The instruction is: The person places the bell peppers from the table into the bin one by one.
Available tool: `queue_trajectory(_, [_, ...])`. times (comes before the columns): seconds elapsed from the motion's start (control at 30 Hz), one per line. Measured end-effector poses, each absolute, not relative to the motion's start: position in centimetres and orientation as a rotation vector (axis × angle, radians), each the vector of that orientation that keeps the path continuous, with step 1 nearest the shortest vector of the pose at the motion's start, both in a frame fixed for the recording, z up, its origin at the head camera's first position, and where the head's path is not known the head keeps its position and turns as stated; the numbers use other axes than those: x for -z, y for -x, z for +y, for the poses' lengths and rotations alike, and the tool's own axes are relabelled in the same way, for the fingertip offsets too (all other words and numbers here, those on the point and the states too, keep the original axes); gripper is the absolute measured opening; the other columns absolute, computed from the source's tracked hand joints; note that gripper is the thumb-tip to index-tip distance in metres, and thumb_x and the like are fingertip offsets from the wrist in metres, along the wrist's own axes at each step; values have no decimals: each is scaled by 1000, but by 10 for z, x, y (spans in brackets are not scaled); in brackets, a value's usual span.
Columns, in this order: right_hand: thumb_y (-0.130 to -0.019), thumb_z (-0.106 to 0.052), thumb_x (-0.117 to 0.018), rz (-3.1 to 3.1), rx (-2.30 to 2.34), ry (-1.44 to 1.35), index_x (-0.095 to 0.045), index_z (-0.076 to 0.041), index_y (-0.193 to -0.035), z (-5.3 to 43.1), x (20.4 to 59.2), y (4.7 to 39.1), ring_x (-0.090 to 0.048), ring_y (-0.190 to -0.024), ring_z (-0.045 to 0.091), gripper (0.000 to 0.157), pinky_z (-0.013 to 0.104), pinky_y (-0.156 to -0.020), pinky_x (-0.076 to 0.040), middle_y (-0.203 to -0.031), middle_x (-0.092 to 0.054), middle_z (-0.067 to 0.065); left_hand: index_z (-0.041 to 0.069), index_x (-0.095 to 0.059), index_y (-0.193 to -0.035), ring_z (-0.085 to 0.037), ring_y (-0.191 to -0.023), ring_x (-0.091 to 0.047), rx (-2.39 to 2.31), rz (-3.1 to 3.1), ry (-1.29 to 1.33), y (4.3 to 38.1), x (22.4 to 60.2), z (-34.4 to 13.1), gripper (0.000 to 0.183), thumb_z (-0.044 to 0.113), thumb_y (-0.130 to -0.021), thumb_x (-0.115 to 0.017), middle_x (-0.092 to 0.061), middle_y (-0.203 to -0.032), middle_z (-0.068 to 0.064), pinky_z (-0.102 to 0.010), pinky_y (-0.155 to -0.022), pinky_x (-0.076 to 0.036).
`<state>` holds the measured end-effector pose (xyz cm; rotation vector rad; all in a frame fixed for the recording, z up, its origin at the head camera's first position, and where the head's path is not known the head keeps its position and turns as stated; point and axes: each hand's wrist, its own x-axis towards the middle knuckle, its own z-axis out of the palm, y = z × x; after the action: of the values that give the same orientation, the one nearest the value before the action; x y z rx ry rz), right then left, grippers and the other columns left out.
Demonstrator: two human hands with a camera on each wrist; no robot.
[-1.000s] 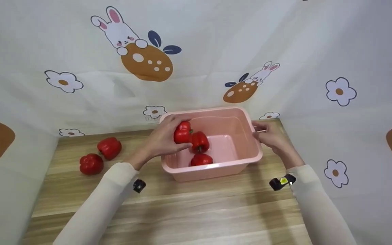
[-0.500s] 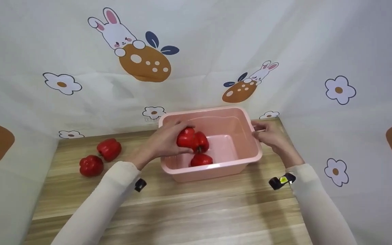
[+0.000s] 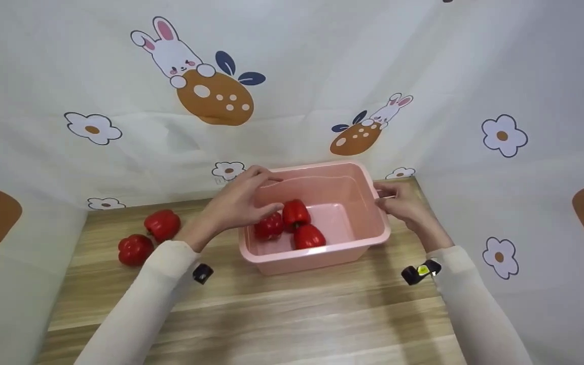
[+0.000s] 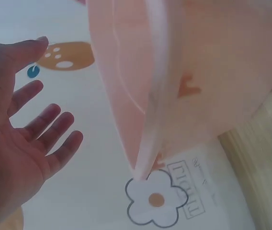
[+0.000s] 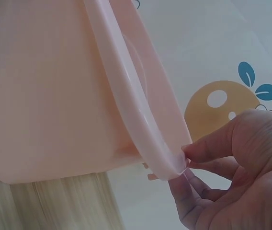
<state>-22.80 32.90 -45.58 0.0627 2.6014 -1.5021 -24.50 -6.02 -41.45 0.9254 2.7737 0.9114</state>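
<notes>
A pink plastic basin [image 3: 317, 257] stands on the wooden table against the back curtain. Three red bell peppers lie inside it: one at the left [image 3: 270, 226], one behind [image 3: 296, 213] and one in front [image 3: 309, 236]. Over the basin's left rim hovers my left hand [image 3: 236, 200], its fingers spread and holding nothing; the left wrist view shows the same bare palm [image 4: 21, 129]. My right hand [image 3: 404, 205] pinches the basin's right rim between thumb and fingers, seen closely in the right wrist view [image 5: 236, 172].
Two more red bell peppers, one [image 3: 162, 225] behind the other [image 3: 136, 249], lie on the table [image 3: 292, 314] left of the basin. A white curtain [image 3: 292, 66] with rabbits and flowers encloses the back and sides.
My left hand has let go of a bell pepper inside the basin and drawn back up to the left. The front pepper has shifted slightly right. My right hand stays on the rim.
</notes>
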Motion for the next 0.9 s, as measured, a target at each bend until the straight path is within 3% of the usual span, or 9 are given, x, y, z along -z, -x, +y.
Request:
queue_trajectory(0.37, [-93,1,-64,2587,1505,-72,-63,-3,-145,331,456,229,-66,-123,38,53,27,-85,-65,-139,-67,26,25,-65,-140,-22,-122,-61,-870,2799,-874,242,415,-86,51,44,-95,-77,-62,-128,0,-49,-107,-57])
queue_trajectory(0.57, [-93,1,-64,2601,1503,-74,-62,-3,-146,332,456,228,-66,-119,36,53,26,-83,-65,-136,-68,27,22,-65,-140,-30,-132,-60,-936,2844,-831,238,431,-106,50,41,-96,-76,-63,-137,-5,-52,-113,-54])
queue_trajectory(0.9, [-93,-1,-63,2606,1501,-81,-61,-2,-146,330,458,227,-69,-98,17,53,20,-78,-62,-128,-69,31,16,-63,-143,-32,-140,-57,-1088,2912,-664,225,458,-156,50,29,-97,-77,-62,-145,-10,-59,-118,-48])
